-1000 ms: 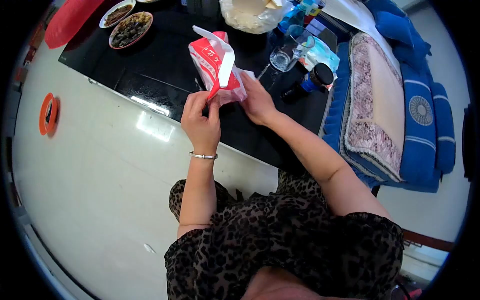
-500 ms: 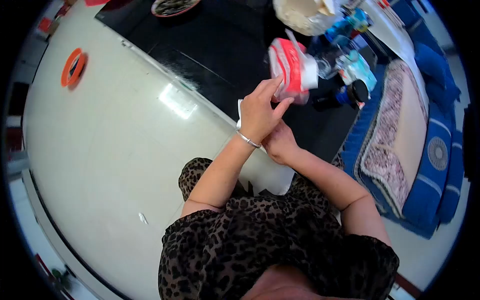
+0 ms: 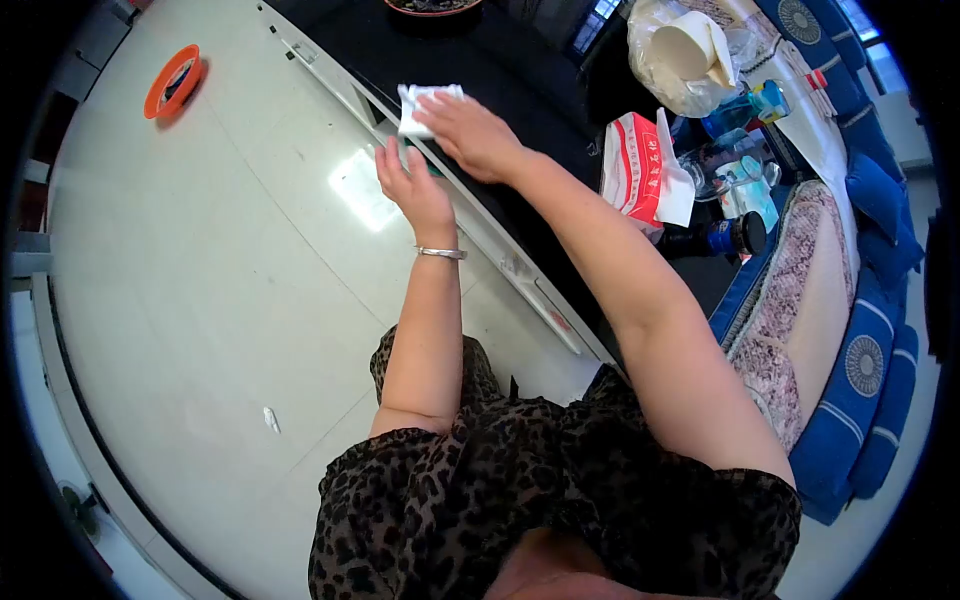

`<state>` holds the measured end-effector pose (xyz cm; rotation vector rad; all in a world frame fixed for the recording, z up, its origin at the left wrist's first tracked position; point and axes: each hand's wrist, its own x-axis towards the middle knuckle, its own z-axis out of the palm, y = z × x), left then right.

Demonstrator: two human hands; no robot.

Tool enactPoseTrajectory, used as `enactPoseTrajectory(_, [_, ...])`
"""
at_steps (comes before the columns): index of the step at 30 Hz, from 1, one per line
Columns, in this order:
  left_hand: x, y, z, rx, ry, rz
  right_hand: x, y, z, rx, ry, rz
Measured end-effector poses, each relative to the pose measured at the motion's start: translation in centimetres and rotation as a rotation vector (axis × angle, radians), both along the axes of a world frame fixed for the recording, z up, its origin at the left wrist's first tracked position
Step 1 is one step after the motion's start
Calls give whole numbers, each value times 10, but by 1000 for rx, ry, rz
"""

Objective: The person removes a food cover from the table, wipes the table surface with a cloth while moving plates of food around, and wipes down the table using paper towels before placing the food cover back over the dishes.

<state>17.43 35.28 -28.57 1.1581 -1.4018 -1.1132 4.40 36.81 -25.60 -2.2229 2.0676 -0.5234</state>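
Observation:
My right hand (image 3: 475, 138) reaches across to the near edge of the black table (image 3: 545, 215). Its fingers press a folded white tissue (image 3: 417, 112) against the tabletop. Just below, my left hand (image 3: 415, 190), with a silver bracelet at the wrist, is held off the table edge. Its fingers are spread and nothing is in them. A red and white tissue pack (image 3: 632, 165) stands to the right on the table, a sheet sticking out of it.
Beside the pack are a dark-capped jar (image 3: 735, 236), clear plastic items and a plastic bag with a paper roll (image 3: 688, 50). A plate (image 3: 432, 5) lies at the far edge. An orange basin (image 3: 172, 82) is on the floor. A blue sofa (image 3: 850, 420) stands at right.
Both hands have moved from beside the tissue pack leftward along the table edge and separated. The white tissue is now under my right hand on the tabletop. The view has shifted slightly.

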Motion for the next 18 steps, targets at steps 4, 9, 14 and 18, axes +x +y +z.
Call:
enactPoseTrajectory(4, [1, -10, -1, 158, 237, -53, 28, 80, 14, 75, -29, 78])
enactPoseTrajectory(9, [-2, -13, 2, 91, 187, -113, 50, 200, 34, 284, -48, 19])
enactPoseTrajectory(14, [-2, -19, -4, 24, 108, -134, 74, 312, 41, 503, -41, -149])
enactPoseTrajectory(18, [2, -22, 0, 109, 194, -125, 76, 291, 36, 390, 38, -150])
